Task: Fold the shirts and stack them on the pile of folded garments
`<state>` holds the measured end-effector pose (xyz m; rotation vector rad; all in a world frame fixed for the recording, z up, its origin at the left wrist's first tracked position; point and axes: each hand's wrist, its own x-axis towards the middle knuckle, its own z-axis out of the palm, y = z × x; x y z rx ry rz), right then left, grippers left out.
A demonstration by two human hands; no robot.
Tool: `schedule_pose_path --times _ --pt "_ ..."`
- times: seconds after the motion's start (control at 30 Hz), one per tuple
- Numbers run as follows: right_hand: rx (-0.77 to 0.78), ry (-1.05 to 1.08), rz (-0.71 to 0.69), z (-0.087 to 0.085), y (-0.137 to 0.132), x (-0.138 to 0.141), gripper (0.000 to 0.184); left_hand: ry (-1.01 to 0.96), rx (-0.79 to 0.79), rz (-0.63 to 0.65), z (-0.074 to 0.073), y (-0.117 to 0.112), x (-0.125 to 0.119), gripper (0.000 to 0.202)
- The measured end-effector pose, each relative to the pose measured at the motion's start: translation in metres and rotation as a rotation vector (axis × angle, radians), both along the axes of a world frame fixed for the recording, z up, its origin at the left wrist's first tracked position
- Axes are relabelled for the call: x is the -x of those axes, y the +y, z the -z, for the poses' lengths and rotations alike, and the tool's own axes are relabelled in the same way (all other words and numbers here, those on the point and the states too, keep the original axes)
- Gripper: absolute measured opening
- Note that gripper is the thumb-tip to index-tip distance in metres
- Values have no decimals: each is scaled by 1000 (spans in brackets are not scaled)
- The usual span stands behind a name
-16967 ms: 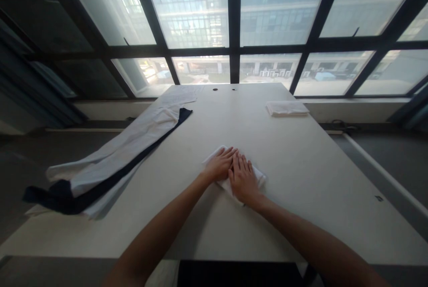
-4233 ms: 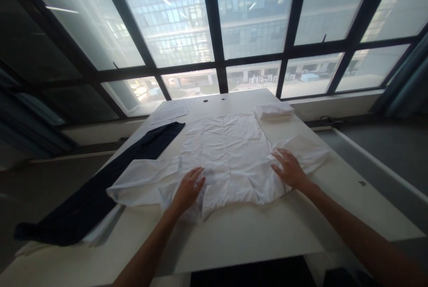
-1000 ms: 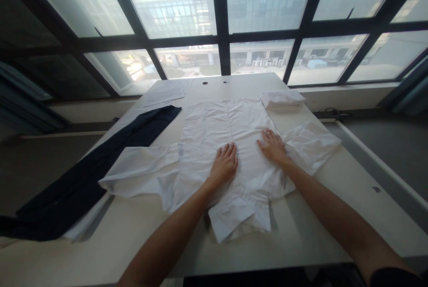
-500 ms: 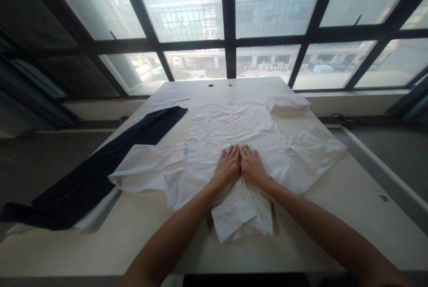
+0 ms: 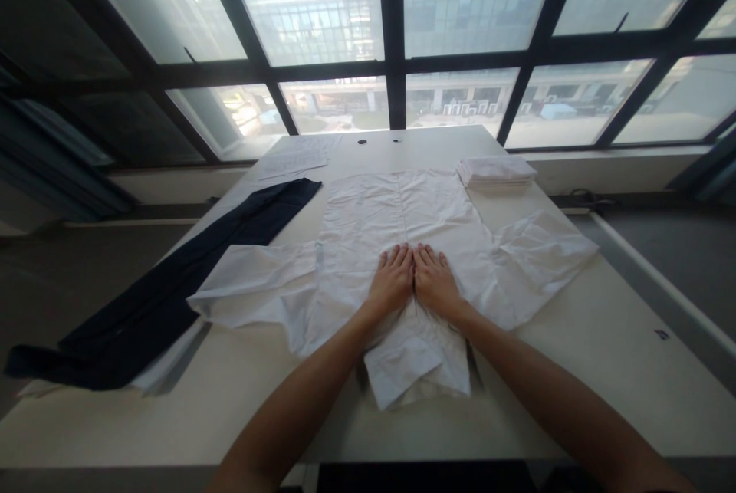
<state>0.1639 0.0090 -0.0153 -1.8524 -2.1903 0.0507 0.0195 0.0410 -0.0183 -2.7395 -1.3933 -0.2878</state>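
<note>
A white lab coat or shirt (image 5: 362, 225) lies spread over the table, its short sleeves out to both sides and a seam down the middle. Its collar end (image 5: 417, 374) is nearest to me and somewhat bunched. On the cloth just beyond that end, my left hand (image 5: 394, 278) rests flat, fingers stretched away from me. My right hand (image 5: 434, 282) lies flat right beside it, the two touching along the thumbs. Both press on the fabric around the middle seam, and neither grips it. My palms hide the cloth beneath them.
Dark navy trousers or similar folded cloth (image 5: 172, 286) lie along the table's left side, over something white. A folded white stack (image 5: 497, 171) sits at the back right, papers (image 5: 296, 159) at the back left. Large windows (image 5: 460, 2) stand behind the white table (image 5: 575, 386).
My hands stay flat in nearly the same place on the garment. The whole view has shifted slightly; the garment itself shows no clear change.
</note>
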Motion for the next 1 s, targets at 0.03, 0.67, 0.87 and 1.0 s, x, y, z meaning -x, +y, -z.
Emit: schedule_pose_path --times 0.03,0.67,0.87,1.0 --pt "0 5 1 0 0 0 58 -9 8 0 0 0 0 56" --pt "-26 -147 235 15 -11 -127 65 109 -12 -276 -3 -12 146 62" --pt "-98 -136 252 8 -16 -123 62 100 -7 -299 -13 -17 138 62" --pt "-101 -11 129 -6 -33 -70 59 42 3 -193 -24 -36 94 61"
